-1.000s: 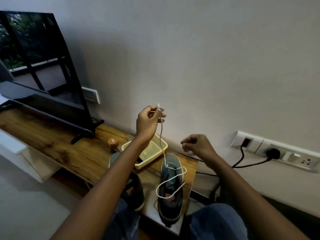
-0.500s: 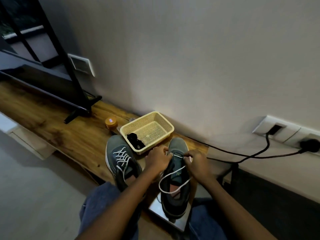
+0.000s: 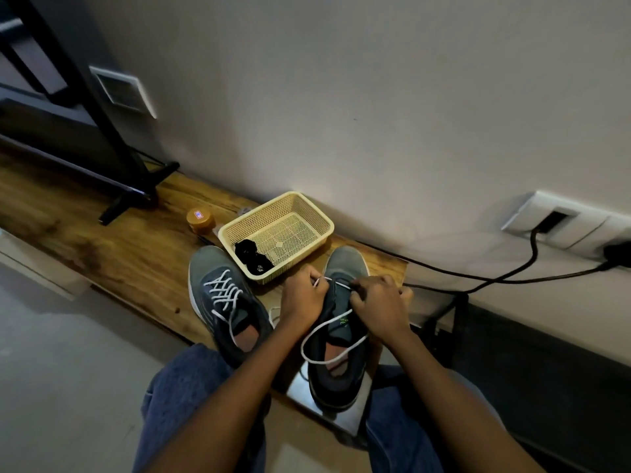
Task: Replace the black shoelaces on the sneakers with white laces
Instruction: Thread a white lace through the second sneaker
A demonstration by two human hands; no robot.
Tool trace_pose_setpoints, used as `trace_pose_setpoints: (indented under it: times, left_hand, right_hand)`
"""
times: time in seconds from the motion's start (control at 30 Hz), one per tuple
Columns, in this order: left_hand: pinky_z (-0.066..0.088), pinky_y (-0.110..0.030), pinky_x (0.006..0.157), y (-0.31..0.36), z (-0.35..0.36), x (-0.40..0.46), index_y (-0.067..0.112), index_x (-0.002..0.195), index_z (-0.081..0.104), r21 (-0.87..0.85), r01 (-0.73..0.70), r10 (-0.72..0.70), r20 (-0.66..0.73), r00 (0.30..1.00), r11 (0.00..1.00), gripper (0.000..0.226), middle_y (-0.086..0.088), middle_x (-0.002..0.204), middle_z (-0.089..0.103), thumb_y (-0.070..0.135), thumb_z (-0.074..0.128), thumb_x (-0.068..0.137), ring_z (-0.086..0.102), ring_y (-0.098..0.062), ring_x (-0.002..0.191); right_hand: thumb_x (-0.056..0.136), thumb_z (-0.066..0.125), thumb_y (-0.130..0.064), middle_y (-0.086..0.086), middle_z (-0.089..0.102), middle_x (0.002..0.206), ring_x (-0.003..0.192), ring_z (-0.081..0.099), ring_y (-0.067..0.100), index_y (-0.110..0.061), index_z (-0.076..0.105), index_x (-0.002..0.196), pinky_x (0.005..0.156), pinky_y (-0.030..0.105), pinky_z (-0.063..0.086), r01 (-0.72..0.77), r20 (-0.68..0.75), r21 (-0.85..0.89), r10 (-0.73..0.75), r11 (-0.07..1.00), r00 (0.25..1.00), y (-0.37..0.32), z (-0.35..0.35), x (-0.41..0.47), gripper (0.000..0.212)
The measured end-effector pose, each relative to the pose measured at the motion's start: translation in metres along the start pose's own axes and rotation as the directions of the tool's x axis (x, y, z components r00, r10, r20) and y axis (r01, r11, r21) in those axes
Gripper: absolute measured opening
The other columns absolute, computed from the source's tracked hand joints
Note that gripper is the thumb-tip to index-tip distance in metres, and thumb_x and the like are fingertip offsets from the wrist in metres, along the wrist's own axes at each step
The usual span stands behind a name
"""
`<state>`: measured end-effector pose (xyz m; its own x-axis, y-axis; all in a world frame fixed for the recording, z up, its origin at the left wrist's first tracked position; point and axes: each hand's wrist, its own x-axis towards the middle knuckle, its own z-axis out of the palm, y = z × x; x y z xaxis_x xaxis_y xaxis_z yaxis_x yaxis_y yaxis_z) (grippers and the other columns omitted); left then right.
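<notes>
Left hand [image 3: 305, 295] pinches white lace [image 3: 333, 339] end | right hand [image 3: 377, 302] curled, grips other end | right sneaker [image 3: 341, 336] between hands, long axis 12–6 | next eyelets at 6 o'clock; your hands equally near.

Your hands [image 3: 304, 295] cover the right sneaker's [image 3: 338, 370] eyelets; the black stand [image 3: 102, 131] is cut off far left.

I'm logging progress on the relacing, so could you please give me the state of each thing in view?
Left sneaker: laced white, ends untied.
Right sneaker: barely laced, white lace hanging loose.
Left hand: pinching the lace.
Right hand: pinching the lace.
Yellow basket: upright, holding black laces.
Wall plug: plugged in.
</notes>
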<state>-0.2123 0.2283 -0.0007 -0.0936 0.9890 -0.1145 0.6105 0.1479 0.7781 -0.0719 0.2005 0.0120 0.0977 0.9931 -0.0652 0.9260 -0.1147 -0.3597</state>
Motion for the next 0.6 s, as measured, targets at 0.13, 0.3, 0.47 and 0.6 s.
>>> trace_pose_setpoints:
  times: [0.13,0.3,0.47,0.6]
  left_hand:
    - [0.046,-0.038,0.072,-0.0012,-0.0023,0.0014,0.011,0.079,0.052,-0.112,0.078,-0.076,0.019,0.997,0.991,0.017,-0.007,0.085,0.069,0.028,0.054,0.082,0.062,-0.027,0.081]
    - [0.051,-0.043,0.078,-0.0089,0.0001,0.0028,0.011,0.079,0.049,-0.272,0.189,-0.195,0.003,0.981,0.944,0.012,-0.007,0.082,0.072,0.022,0.053,0.082,0.065,-0.028,0.083]
    - [0.052,-0.035,0.065,-0.0065,-0.0032,0.0025,0.013,0.081,0.034,-0.580,0.305,-0.321,0.078,0.944,0.755,0.018,-0.017,0.077,0.068,0.003,0.039,0.095,0.069,-0.014,0.057]
    - [0.055,-0.034,0.061,-0.0053,-0.0077,0.0031,0.011,0.085,0.035,-0.590,0.334,-0.310,0.145,0.940,0.736,0.016,-0.020,0.085,0.067,0.005,0.035,0.099,0.067,-0.022,0.063]
  right_hand:
    - [0.092,0.047,-0.029,-0.003,0.063,0.118,0.125,0.035,0.016,-0.029,0.061,0.124,0.090,0.038,0.022,-0.031,0.017,0.008,0.031,0.999,0.999,0.0002,0.0003,-0.0011,0.034]
    - [0.091,0.047,-0.029,-0.002,0.064,0.116,0.126,0.035,0.016,-0.030,0.061,0.124,0.091,0.039,0.022,-0.064,0.024,0.019,0.064,0.998,0.998,-0.0024,-0.0013,-0.0017,0.036]
    - [0.090,0.047,-0.029,-0.004,0.064,0.116,0.122,0.038,0.016,-0.032,0.062,0.122,0.088,0.038,0.021,-0.094,0.039,0.059,0.092,0.994,0.995,-0.0016,-0.0002,-0.0020,0.035]
    - [0.091,0.045,-0.026,-0.003,0.065,0.114,0.117,0.044,0.017,-0.028,0.065,0.116,0.081,0.037,0.018,-0.082,0.012,0.047,0.082,0.995,0.997,-0.0013,0.0012,-0.0012,0.032]
